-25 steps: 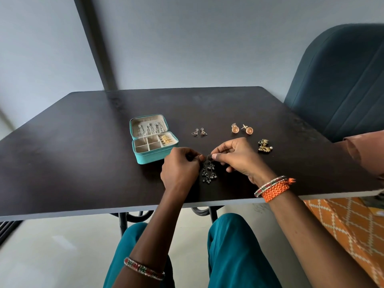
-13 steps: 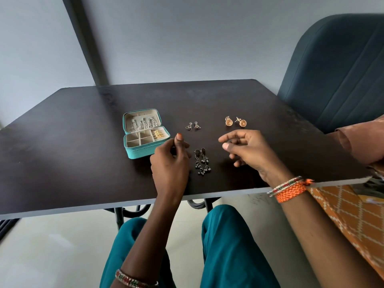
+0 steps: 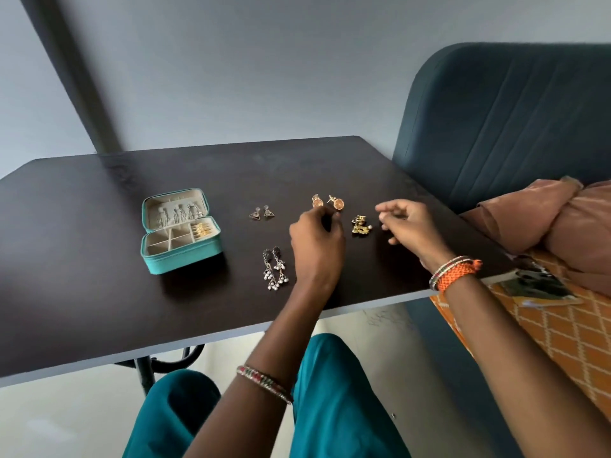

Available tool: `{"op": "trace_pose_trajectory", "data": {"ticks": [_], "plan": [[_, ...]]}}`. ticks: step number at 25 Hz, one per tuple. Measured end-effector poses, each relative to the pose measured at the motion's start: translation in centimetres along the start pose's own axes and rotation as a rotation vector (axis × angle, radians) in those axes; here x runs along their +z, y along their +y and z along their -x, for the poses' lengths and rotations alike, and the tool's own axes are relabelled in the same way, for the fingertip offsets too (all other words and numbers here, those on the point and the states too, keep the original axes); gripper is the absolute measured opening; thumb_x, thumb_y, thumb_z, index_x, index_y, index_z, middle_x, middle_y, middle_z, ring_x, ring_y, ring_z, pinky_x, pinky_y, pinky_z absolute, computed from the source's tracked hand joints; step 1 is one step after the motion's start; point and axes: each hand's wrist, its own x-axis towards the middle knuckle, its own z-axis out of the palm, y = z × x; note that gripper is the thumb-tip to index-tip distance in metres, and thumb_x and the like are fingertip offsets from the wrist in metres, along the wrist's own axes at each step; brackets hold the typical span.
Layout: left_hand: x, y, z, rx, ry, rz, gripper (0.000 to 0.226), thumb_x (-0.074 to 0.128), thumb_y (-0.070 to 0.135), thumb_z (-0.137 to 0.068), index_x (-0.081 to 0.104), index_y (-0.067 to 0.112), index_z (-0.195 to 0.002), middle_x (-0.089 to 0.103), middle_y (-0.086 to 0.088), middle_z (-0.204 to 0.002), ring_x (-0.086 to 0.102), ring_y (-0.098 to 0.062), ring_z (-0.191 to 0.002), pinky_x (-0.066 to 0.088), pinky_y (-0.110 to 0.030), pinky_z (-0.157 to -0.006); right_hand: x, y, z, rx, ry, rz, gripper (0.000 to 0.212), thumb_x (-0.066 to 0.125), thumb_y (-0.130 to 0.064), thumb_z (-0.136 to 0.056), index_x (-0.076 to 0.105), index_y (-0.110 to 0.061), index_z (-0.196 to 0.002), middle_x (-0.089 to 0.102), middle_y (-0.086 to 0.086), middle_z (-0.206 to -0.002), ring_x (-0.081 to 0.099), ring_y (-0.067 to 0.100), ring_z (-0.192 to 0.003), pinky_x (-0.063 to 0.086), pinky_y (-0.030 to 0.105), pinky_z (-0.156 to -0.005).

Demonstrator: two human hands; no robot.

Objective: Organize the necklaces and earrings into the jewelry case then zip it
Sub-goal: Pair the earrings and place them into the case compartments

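Note:
A teal jewelry case (image 3: 180, 258) lies open on the dark table (image 3: 99, 276), with silver pieces in its lid and gold ones in a rear compartment. A pair of dark dangly earrings (image 3: 275, 272) lies near the front. Small triangular earrings (image 3: 262, 213) sit behind them. Round orange earrings (image 3: 328, 202) and a gold cluster pair (image 3: 360, 224) lie to the right. My left hand (image 3: 315, 241) hovers with loosely curled fingers just left of the gold pair, holding nothing. On the other side of that pair my right hand (image 3: 405, 223) hangs above the table, fingers relaxed and empty.
A dark teal upholstered seat back (image 3: 506, 127) stands right of the table. A brown cushion (image 3: 562, 219) and an orange patterned cloth (image 3: 545, 332) lie beside me. A dark post (image 3: 72, 77) rises behind the table.
Both hands let go of the dark dangly earrings, which now lie on the table. The hands moved right and back, to either side of the gold cluster pair.

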Motion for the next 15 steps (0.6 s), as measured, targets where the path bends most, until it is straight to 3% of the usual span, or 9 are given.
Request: {"op": "trace_pose_trajectory", "data": {"ticks": [3, 6, 9, 15], "plan": [[2.0, -0.2, -0.6, -0.041, -0.061, -0.056, 0.011, 0.06, 0.012, -0.086, 0.071, 0.009, -0.089, 0.07, -0.006, -0.083, 0.065, -0.023, -0.084, 0.043, -0.023, -0.068, -0.1, 0.2, 0.2, -0.079, -0.027, 0.026, 0.013, 0.059, -0.009, -0.088, 0.07, -0.015, -0.093, 0.062, -0.001, -0.077, 0.054, 0.001, -0.063, 0.04, 0.01, -0.042], [2.5, -0.7, -0.9, -0.088, -0.048, -0.094, 0.014, 0.061, 0.011, -0.085, 0.072, 0.012, -0.092, 0.072, -0.008, -0.091, 0.065, -0.024, -0.09, 0.043, -0.025, -0.072, 0.4, 0.5, 0.6, -0.223, -0.044, 0.122, 0.003, 0.071, -0.021, -0.082, 0.072, -0.022, -0.084, 0.064, -0.003, -0.076, 0.051, -0.003, -0.055, 0.038, 0.015, -0.053], [2.4, -0.9, -0.9, -0.091, -0.04, -0.094, 0.016, 0.061, 0.008, -0.084, 0.074, 0.012, -0.093, 0.073, -0.007, -0.091, 0.066, -0.019, -0.089, 0.042, -0.021, -0.071, 0.7, 0.5, 0.8, -0.329, 0.011, 0.495, 0.009, 0.073, -0.036, -0.079, 0.072, -0.029, -0.085, 0.06, -0.011, -0.082, 0.046, 0.0, -0.061, 0.028, 0.019, -0.051], [2.1, -1.0, -0.7, -0.027, -0.134, -0.127, 0.02, 0.065, 0.004, -0.078, 0.073, 0.016, -0.092, 0.074, 0.002, -0.09, 0.067, -0.011, -0.086, 0.046, -0.018, -0.073, 0.7, 0.3, 1.6, -0.459, 0.06, 0.725, 0.013, 0.064, -0.033, -0.088, 0.069, -0.022, -0.093, 0.057, -0.004, -0.099, 0.054, 0.015, -0.084, 0.03, 0.025, -0.06]]}}
